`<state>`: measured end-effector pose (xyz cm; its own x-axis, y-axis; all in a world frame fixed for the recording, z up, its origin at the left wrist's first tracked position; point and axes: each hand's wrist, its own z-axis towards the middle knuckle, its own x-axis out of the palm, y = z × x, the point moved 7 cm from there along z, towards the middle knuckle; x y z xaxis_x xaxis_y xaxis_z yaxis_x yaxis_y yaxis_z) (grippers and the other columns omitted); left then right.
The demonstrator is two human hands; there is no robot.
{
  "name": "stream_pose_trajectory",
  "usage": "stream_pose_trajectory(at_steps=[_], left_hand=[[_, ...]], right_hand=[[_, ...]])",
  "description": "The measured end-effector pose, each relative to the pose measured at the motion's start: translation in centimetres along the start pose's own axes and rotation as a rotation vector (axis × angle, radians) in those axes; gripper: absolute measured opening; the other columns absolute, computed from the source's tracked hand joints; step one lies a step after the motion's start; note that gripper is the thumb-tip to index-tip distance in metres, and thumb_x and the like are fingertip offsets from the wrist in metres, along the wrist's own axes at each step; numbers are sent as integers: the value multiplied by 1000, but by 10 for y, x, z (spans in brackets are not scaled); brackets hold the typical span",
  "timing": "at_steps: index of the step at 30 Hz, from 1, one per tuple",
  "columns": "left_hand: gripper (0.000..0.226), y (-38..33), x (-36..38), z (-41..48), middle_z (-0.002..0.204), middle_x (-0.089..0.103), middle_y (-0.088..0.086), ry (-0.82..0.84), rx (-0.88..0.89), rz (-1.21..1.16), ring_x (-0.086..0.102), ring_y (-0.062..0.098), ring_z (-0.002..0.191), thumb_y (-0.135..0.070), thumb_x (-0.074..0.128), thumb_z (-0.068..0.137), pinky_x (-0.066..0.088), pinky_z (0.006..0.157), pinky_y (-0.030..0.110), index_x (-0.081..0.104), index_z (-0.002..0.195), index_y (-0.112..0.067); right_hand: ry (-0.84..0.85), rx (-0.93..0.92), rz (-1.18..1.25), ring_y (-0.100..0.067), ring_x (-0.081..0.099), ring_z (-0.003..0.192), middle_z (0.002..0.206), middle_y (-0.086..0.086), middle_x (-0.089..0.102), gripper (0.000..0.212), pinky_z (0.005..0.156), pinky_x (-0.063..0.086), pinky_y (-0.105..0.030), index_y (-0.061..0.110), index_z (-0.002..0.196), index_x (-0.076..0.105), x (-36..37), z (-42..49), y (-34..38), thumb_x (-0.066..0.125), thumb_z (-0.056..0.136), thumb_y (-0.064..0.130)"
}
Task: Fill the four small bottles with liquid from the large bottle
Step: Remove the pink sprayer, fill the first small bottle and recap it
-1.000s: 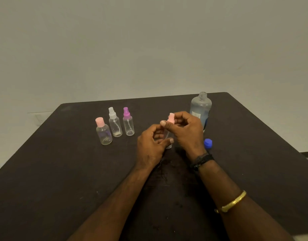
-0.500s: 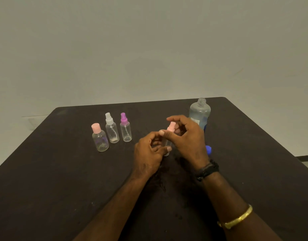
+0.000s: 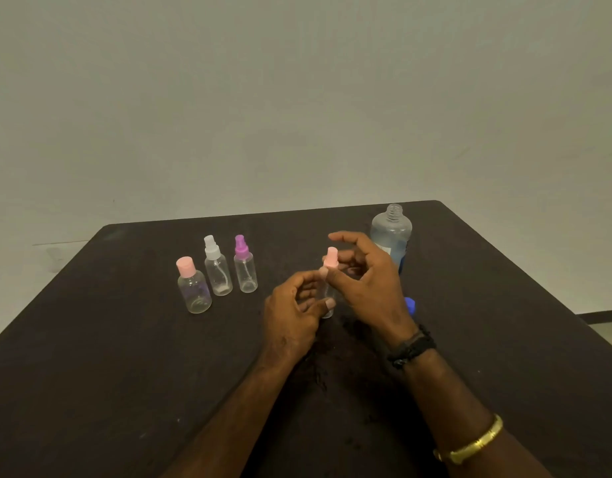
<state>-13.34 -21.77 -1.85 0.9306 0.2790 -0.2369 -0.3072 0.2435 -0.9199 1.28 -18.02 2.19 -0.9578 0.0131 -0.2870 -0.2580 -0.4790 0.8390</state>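
Dark matte table (image 3: 91,339), rounded far corners, gritty specks near the middle. Broad tabletop lies between the bottles and the left and near edges.

Large bottle (image 3: 390,236) stands uncapped close to the far right corner: clear plastic, rounded shoulders, threaded neck, bluish liquid. Blue cap (image 3: 410,305) lies just behind the right wrist.

Three clear small bottles stand in a row at left, close together: pink-capped bottle (image 3: 193,291), white sprayer bottle (image 3: 217,270), purple sprayer bottle (image 3: 245,267).

Left hand (image 3: 291,312) grips the body of the fourth small bottle (image 3: 328,301), upright at centre with its pink spray top (image 3: 331,258) on. Right hand (image 3: 370,284) curls loosely around that top, index finger raised; cannot tell whether it pinches.
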Motion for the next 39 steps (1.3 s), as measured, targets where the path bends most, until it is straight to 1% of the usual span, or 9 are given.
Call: stream_pose_trajectory(at_steps=[2, 4, 6, 9, 14, 17, 23, 32, 39], left_hand=[[45, 1, -1, 0, 109, 74, -12, 4, -6, 5, 69, -4, 100, -7, 83, 80, 57, 89, 17, 69, 121, -22], [43, 2, 0, 0, 109, 75, -11, 12, -6, 26, 70, -2, 100, -8, 82, 81, 58, 90, 22, 69, 120, -20], [40, 1, 1, 0, 107, 75, -10, 10, 7, 40, 70, -1, 100, -9, 82, 81, 59, 90, 23, 70, 118, -20], [43, 0, 0, 0, 107, 75, -11, 3, 16, 28, 70, -1, 100, -10, 83, 80, 58, 89, 21, 70, 119, -21], [44, 2, -1, 2, 110, 75, -10, 9, 4, 27, 70, 2, 101, -6, 82, 81, 59, 91, 26, 70, 120, -21], [44, -1, 0, 0, 108, 75, -10, 13, 19, 30, 70, -2, 100, -9, 82, 81, 58, 90, 21, 70, 121, -20], [46, 0, -1, 1, 111, 72, -13, 14, -1, 8, 67, -6, 102, -9, 82, 82, 55, 90, 15, 68, 124, -22], [44, 3, 0, 1, 110, 74, -10, 14, -29, -10, 69, -4, 99, -2, 78, 83, 55, 84, 13, 69, 124, -15], [43, 4, 1, 2, 108, 73, -11, 25, -43, -22, 69, -6, 96, 2, 76, 84, 53, 78, 9, 68, 123, -15]], right_hand=[[42, -9, 5, 0, 69, 103, 110, 12, 74, 51, 93, 56, -27, 30, 134, 58, 3, 0, 2, 79, 89, 21], [26, -4, -33, 3, 65, 102, 112, 15, 70, 53, 88, 55, -16, 33, 134, 58, 4, -1, 1, 81, 86, 29], [-17, 0, -93, 0, 63, 95, 104, 15, 66, 51, 80, 56, -15, 38, 127, 60, 2, -2, -1, 84, 82, 38], [-23, -7, -66, -2, 64, 89, 96, 13, 66, 47, 75, 55, -14, 40, 121, 60, 1, -1, 0, 85, 83, 30], [23, -26, -50, 5, 64, 102, 112, 15, 70, 54, 82, 51, -8, 33, 135, 57, 4, -2, 3, 81, 87, 26], [-60, -35, -93, -1, 63, 94, 102, 14, 66, 50, 78, 55, -13, 34, 126, 62, 0, -1, 3, 85, 82, 36], [-93, -56, 12, -11, 70, 89, 98, 6, 73, 45, 78, 61, -24, 26, 123, 66, -5, -1, 4, 86, 83, 20], [-174, -113, 103, -5, 66, 81, 99, 2, 73, 42, 74, 55, -18, 17, 127, 66, -16, 1, 17, 80, 88, 10], [-275, -160, 99, -10, 68, 85, 101, 3, 73, 43, 78, 57, -20, 18, 129, 66, -29, 0, 24, 81, 88, 15]])
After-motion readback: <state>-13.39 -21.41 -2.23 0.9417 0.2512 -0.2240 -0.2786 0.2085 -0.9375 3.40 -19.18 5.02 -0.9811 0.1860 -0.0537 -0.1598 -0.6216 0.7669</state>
